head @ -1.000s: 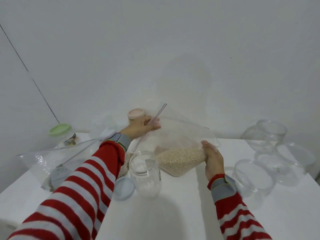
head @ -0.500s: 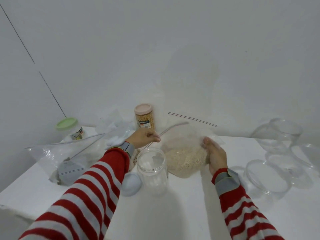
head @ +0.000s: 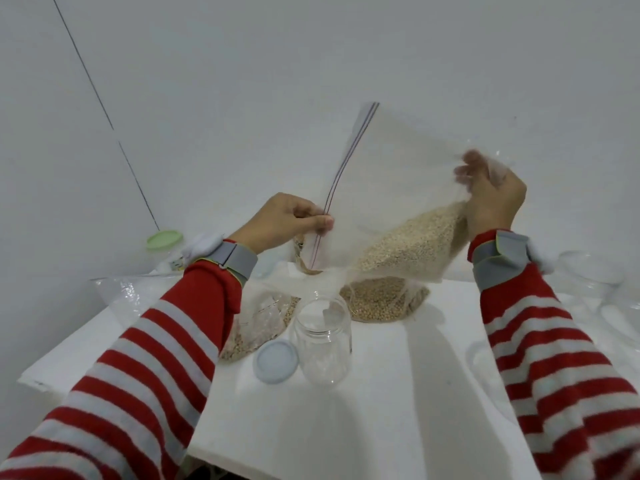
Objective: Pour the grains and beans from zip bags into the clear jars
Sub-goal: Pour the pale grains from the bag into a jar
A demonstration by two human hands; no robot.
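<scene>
At lower centre, the clear cylindrical jar (head: 323,344) stood open and empty on the white table (head: 398,410), with a pale blue round lid (head: 276,362) just beside it on the left. Behind it lay a full clear bag of tan beans (head: 381,299), unpoured. Judged progress: this pour had not yet begun. At centre frame, above the jar, the clear zip bag of pale grain (head: 398,216) hung tilted. The left hand (head: 287,220) pinched its zipper edge. The right hand (head: 491,199), fingers curled, gripped its raised bottom corner.
</scene>
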